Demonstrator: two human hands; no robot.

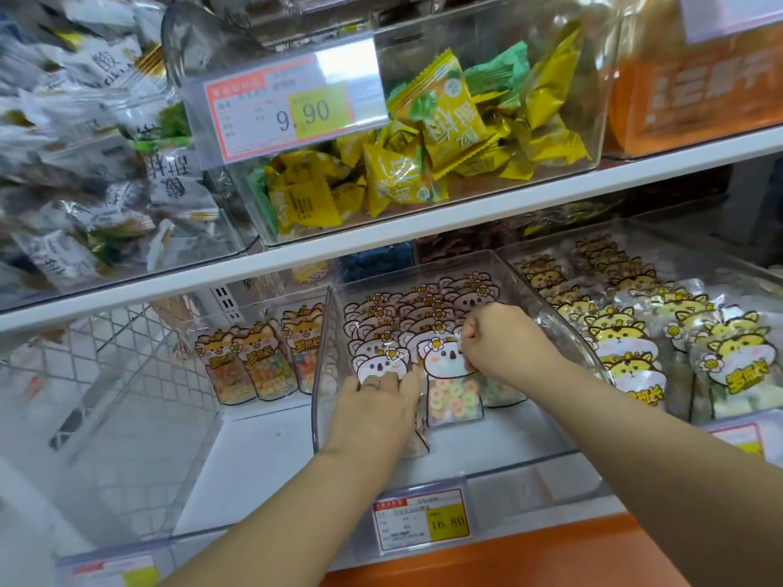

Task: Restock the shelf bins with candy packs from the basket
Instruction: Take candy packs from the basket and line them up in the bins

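Your right hand (pixel 495 338) has its fingers curled and pinches the top edge of a koala-faced candy pack (pixel 451 383), holding it upright at the front of the clear middle bin (pixel 323 366). Your left hand (pixel 375 406) lies with fairly straight fingers against the face of the neighbouring pack (pixel 379 366), and seems to brace it rather than grip it. Behind both stand the rows of matching packs (pixel 406 315), while the bin floor in front shows bare. No basket can be made out with certainty. The likely fault lies in the release. If you let go before the pinched pack leans on its row, it will probably slump forward onto the bare floor. If you lift the bracing hand early, its column may follow. The thin film edge may also slip from a light pinch. The left bin (pixel 258 362) and right bin (pixel 627 332) hold different packs, so a pack tipped over either wall would be misfiled.
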